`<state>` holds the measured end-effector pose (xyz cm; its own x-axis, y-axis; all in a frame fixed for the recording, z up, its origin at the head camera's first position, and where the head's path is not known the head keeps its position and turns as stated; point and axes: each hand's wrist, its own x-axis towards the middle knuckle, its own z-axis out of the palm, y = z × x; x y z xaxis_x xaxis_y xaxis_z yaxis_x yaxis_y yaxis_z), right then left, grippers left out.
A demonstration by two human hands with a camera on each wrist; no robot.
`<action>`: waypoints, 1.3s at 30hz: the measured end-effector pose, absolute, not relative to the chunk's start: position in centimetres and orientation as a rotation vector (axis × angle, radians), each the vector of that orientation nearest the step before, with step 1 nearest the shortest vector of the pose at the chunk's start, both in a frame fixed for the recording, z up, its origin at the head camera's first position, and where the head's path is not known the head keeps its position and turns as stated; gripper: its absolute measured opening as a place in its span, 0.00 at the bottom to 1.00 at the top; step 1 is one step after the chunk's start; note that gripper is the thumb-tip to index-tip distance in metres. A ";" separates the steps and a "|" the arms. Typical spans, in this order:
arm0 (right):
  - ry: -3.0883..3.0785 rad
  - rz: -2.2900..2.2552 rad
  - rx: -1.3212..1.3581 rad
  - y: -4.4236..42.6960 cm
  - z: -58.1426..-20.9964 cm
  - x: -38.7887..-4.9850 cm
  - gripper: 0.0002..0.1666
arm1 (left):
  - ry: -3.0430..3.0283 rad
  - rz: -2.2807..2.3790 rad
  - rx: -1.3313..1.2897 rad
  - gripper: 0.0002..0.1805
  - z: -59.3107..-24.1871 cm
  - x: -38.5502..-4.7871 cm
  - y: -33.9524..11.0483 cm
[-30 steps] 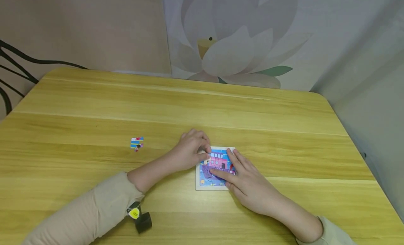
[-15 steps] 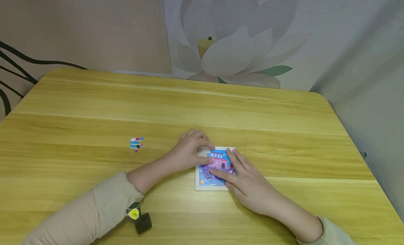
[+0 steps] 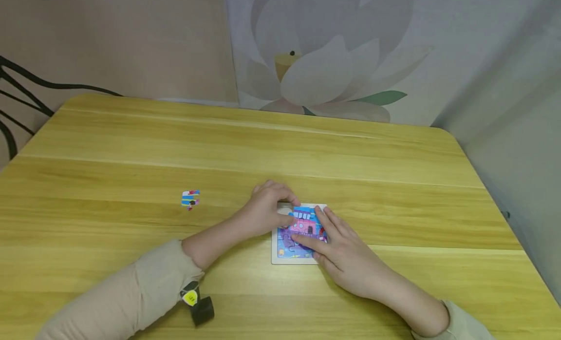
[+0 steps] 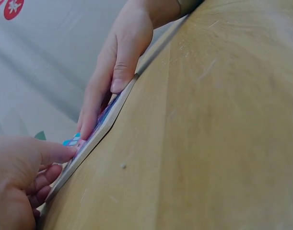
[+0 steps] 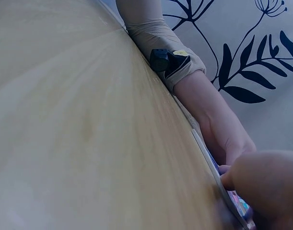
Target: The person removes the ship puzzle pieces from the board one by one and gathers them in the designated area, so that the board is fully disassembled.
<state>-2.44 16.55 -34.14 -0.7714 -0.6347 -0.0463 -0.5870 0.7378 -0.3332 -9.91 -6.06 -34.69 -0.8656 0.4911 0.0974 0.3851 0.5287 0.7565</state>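
Note:
A small jigsaw puzzle (image 3: 287, 252) with a pale frame lies on the table in the head view, its picture blue, pink and purple. My left hand (image 3: 265, 211) is at its upper left corner and pinches a blue puzzle piece (image 3: 302, 213) with white windows between thumb and forefinger. In the left wrist view that piece (image 4: 72, 141) sticks up beside the thumb. A bare pale patch of the board shows under the left hand. My right hand (image 3: 344, 252) rests on the puzzle's right side with fingers spread and straight, covering part of the picture.
Loose puzzle pieces (image 3: 190, 199) lie close together on the wooden table (image 3: 153, 135), left of the puzzle. A black strap device (image 3: 201, 308) with a yellow tag hangs at the left sleeve. A wall with a flower picture stands behind the table.
The left hand's thumb and forefinger have shifted slightly right along the puzzle's top, onto the windowed piece, which now looks tilted. My right hand has stayed in place.

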 end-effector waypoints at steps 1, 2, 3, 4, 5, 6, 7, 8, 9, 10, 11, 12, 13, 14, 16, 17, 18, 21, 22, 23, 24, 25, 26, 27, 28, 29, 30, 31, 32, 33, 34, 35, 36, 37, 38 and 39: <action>2.778 -0.452 -0.983 16.6 -34.1 -2.4 0.29 | 2.625 1.265 0.752 0.13 -34.7 -10.0 -6.1; 2.775 -0.452 -0.983 16.6 -34.1 -2.5 0.29 | 2.617 1.278 0.748 0.12 -34.6 -10.0 -6.1; 2.773 -0.451 -0.983 16.6 -34.1 -2.5 0.29 | 2.610 1.291 0.742 0.11 -34.7 -10.0 -6.1; 2.771 -0.451 -0.986 16.6 -34.1 -2.5 0.29 | 2.600 1.312 0.735 0.10 -34.7 -10.1 -6.1; 2.772 -0.450 -0.994 16.6 -34.2 -2.5 0.29 | 2.586 1.338 0.728 0.09 -34.8 -10.1 -6.1; 2.773 -0.451 -1.001 16.6 -34.2 -2.5 0.29 | 2.567 1.369 0.720 0.09 -34.9 -10.1 -6.1; 2.772 -0.452 -1.002 16.6 -34.2 -2.5 0.29 | 2.544 1.401 0.716 0.08 -34.9 -10.1 -6.1; 2.772 -0.452 -1.004 16.6 -34.2 -2.6 0.29 | 2.522 1.433 0.712 0.07 -35.0 -10.1 -6.1; 2.771 -0.453 -1.004 16.6 -34.2 -2.6 0.29 | 2.499 1.464 0.707 0.07 -35.1 -10.1 -6.1; 2.770 -0.453 -1.005 16.5 -34.2 -2.5 0.29 | 2.475 1.495 0.701 0.07 -35.1 -10.1 -6.1; 2.768 -0.451 -1.004 16.5 -34.2 -2.5 0.29 | 2.456 1.518 0.697 0.07 -35.1 -10.0 -6.1; 2.767 -0.450 -1.003 16.5 -34.2 -2.5 0.29 | 2.441 1.536 0.692 0.06 -35.1 -10.0 -6.1; 2.765 -0.449 -1.001 16.5 -34.1 -2.5 0.29 | 2.432 1.547 0.689 0.06 -35.1 -10.0 -6.1; 2.764 -0.445 -1.001 16.5 -34.1 -2.5 0.29 | 2.426 1.556 0.683 0.06 -35.1 -9.9 -6.1; 2.762 -0.441 -1.001 16.5 -34.1 -2.5 0.29 | 2.421 1.567 0.671 0.06 -35.0 -9.9 -6.1; 2.762 -0.438 -1.000 16.5 -34.1 -2.5 0.29 | 2.419 1.571 0.665 0.06 -34.9 -9.8 -6.1; 2.760 -0.436 -0.999 16.5 -34.0 -2.5 0.29 | 2.414 1.576 0.659 0.06 -34.9 -9.8 -6.1; 2.758 -0.431 -0.994 16.5 -34.0 -2.6 0.28 | 2.400 1.589 0.643 0.06 -34.8 -9.8 -6.1; 2.756 -0.429 -0.992 16.5 -33.9 -2.6 0.28 | 2.396 1.592 0.638 0.05 -34.8 -9.8 -6.1; 2.755 -0.427 -0.988 16.5 -33.9 -2.6 0.28 | 2.388 1.597 0.630 0.05 -34.9 -9.8 -6.1; 2.752 -0.427 -0.985 16.6 -33.9 -2.6 0.28 | 2.382 1.601 0.622 0.05 -34.9 -9.8 -6.1; 2.751 -0.426 -0.984 16.6 -33.9 -2.6 0.28 | 2.373 1.607 0.609 0.05 -34.8 -9.8 -6.1; 2.749 -0.426 -0.983 16.5 -33.9 -2.6 0.28 | 2.360 1.618 0.589 0.05 -34.8 -9.8 -6.1; 2.746 -0.425 -0.981 16.5 -33.8 -2.6 0.28 | 2.346 1.631 0.570 0.05 -34.7 -9.8 -6.1; 2.745 -0.426 -0.980 16.5 -33.8 -2.6 0.28 | 2.330 1.644 0.550 0.05 -34.7 -9.8 -6.1; 2.742 -0.427 -0.977 16.5 -33.8 -2.6 0.28 | 2.313 1.657 0.535 0.06 -34.6 -9.8 -6.1; 2.741 -0.428 -0.976 16.5 -33.8 -2.6 0.28 | 2.300 1.667 0.522 0.06 -34.5 -9.8 -6.1; 2.739 -0.430 -0.974 16.5 -33.8 -2.6 0.28 | 2.286 1.681 0.512 0.06 -34.5 -9.8 -6.2; 2.737 -0.433 -0.972 16.5 -33.8 -2.6 0.28 | 2.275 1.691 0.509 0.06 -34.5 -9.8 -6.2; 2.735 -0.435 -0.971 16.5 -33.8 -2.6 0.28 | 2.272 1.696 0.509 0.06 -34.4 -9.8 -6.2; 2.735 -0.436 -0.969 16.5 -33.8 -2.6 0.28 | 2.271 1.698 0.511 0.06 -34.4 -9.7 -6.2; 2.734 -0.438 -0.965 16.6 -33.8 -2.6 0.28 | 2.273 1.700 0.511 0.06 -34.4 -9.7 -6.2; 2.735 -0.441 -0.962 16.6 -33.8 -2.6 0.28 | 2.277 1.701 0.511 0.06 -34.3 -9.7 -6.3; 2.735 -0.443 -0.960 16.6 -33.8 -2.6 0.28 | 2.282 1.702 0.512 0.06 -34.3 -9.7 -6.4; 2.735 -0.446 -0.959 16.6 -33.9 -2.6 0.28 | 2.289 1.700 0.508 0.06 -34.3 -9.6 -6.4; 2.737 -0.447 -0.958 16.6 -33.9 -2.6 0.28 | 2.295 1.698 0.507 0.06 -34.2 -9.6 -6.5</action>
<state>-2.58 16.56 -33.89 -0.7677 -0.6339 -0.0942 -0.5710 0.7433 -0.3484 -9.58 -6.53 -34.24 -0.9105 0.4133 0.0121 0.1324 0.2636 0.9555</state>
